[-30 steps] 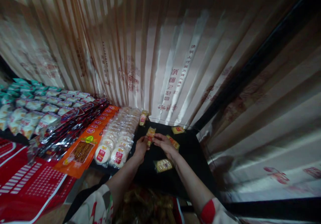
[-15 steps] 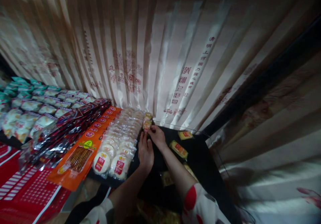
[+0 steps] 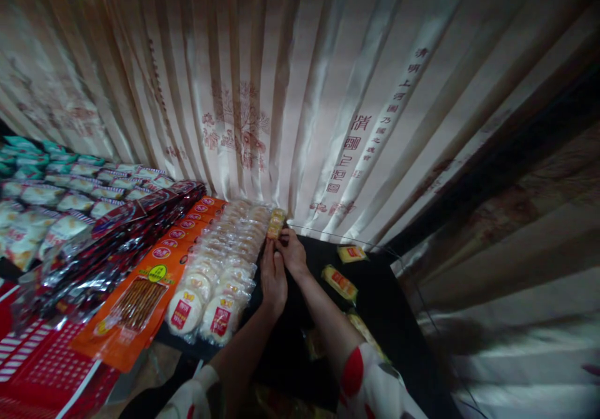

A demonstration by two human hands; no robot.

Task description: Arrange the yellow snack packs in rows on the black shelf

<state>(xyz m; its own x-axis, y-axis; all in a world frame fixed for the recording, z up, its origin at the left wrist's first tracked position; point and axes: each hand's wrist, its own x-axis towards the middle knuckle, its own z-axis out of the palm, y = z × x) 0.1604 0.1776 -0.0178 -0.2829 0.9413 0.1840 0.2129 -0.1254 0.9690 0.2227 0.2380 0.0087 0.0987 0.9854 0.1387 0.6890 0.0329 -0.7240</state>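
yellow wrap shows on the small packet (image 3: 276, 222) at the far edge of the black table (image 3: 396, 319), just right of the two rows of white crackers (image 3: 221, 321) and close to the pale curtain (image 3: 304, 94). the left hand (image 3: 273, 281) reaches up to the packet's near end, its fingers almost straight and pressed together, the tips touching or very nearly touching the wrap. the right hand (image 3: 292, 254) comes in from the right, fingers bent inward and gathered at the packet's lower right edge; whether either hand pinches it, i cannot tell. the hands lie close together, with little gap between them. to the right of the right hand, well clear of its fingers, more yellow packs (image 3: 340, 283) lie spaced out on the table, one partly behind the right forearm. left of the crackers are an orange bag (image 3: 140, 297) of brown sticks, then a heap of dark, shiny bags (image 3: 126, 244).
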